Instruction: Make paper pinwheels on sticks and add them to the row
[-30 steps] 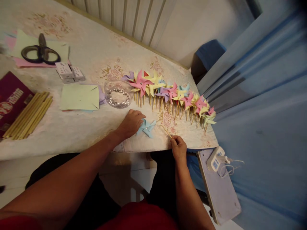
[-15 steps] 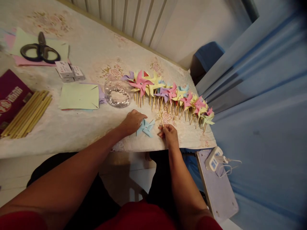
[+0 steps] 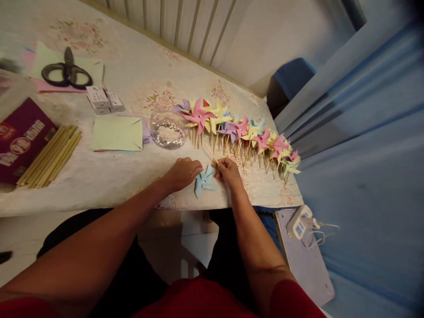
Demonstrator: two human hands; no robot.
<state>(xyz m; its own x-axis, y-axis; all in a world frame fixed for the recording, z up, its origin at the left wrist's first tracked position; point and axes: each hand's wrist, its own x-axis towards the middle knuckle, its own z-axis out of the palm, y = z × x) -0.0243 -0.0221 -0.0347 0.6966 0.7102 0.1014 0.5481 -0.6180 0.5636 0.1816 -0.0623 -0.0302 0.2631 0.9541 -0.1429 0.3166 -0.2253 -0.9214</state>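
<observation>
A light blue paper pinwheel [image 3: 204, 181] with a shiny pin at its centre is beside my left hand [image 3: 184, 173]. The fingers of that hand are curled closed, with the thumb side at one blade; the exact grip is hidden. Just right of the pinwheel, my right hand [image 3: 228, 171] pinches a thin wooden stick [image 3: 211, 153], which points up and to the left. Behind both hands stands a long row of finished pinwheels [image 3: 238, 128] in pink, yellow, purple and blue, on sticks. A clear round dish [image 3: 168, 130] of silvery pins lies beyond my left hand.
Left of the dish lies a stack of green paper squares [image 3: 116, 134]. Small white boxes [image 3: 105, 100] and black-handled scissors [image 3: 67, 73] on more paper lie behind. Wooden sticks [image 3: 49, 157] lean by a purple box [image 3: 24, 139]. A power strip [image 3: 300, 223] sits right, below the table.
My right hand has moved left, closer to the blue pinwheel, and its stick tilts further left. The pinwheel has turned a little. The view has shifted slightly left.
</observation>
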